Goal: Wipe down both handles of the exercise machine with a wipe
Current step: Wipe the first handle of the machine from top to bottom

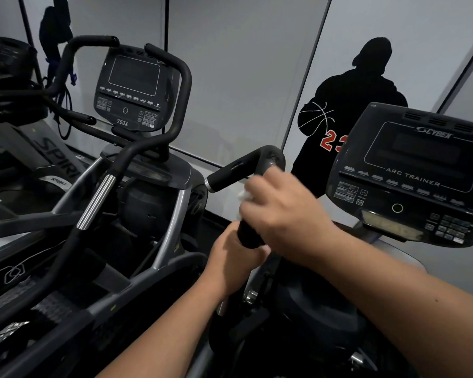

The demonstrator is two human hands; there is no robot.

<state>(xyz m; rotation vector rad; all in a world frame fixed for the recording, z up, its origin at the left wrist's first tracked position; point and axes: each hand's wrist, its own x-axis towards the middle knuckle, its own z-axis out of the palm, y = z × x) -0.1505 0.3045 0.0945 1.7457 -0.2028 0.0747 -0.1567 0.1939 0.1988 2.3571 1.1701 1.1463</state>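
Note:
A black curved handle (pixel 246 165) of the Arc Trainer rises in the middle of the view, its top bent left and looking wet. My right hand (pixel 281 211) is wrapped around the handle's upper stretch with a white wipe (pixel 245 194) pressed against the grip; only a small corner of the wipe shows past my fingers. My left hand (pixel 235 255) grips the same handle lower down, just under the right hand. The machine's other handle is out of view.
The Arc Trainer console (pixel 410 173) stands close on the right. A second machine with its own console (pixel 131 88) and black handles (pixel 101 192) fills the left. A treadmill (pixel 52 162) sits at far left. A grey wall with a dark silhouette graphic (pixel 352 113) is behind.

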